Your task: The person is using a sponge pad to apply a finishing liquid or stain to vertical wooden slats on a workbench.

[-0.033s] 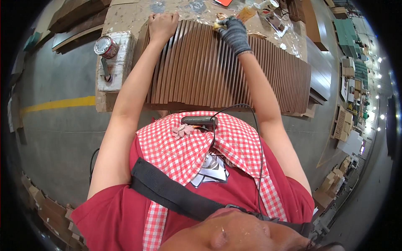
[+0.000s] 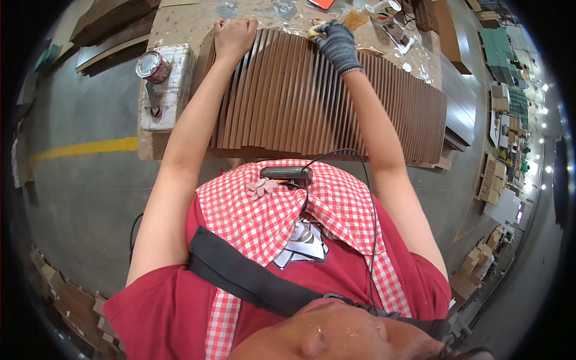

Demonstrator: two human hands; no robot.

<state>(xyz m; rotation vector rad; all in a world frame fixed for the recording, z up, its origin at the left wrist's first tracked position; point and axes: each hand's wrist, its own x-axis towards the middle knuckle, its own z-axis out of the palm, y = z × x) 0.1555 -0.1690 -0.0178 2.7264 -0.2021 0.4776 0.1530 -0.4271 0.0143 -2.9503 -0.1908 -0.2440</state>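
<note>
Head view. Brown wooden strips: one row, side by side on the tabletop, near ends close to its near edge. Left hand: bare, at far ends; grip unclear to me. Right hand: gloved, grip together on small yellowish piece. Advisable: light, even pressure; strips steadied. Room: tighter left, white block bearing can; bottle beyond right hand.

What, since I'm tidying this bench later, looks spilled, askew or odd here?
Grey and white splotches mark the workbench beyond the brown strips, perhaps spilled paint or glue. Also, only the right hand is gloved; the left hand is bare, an uneven pairing.
</note>
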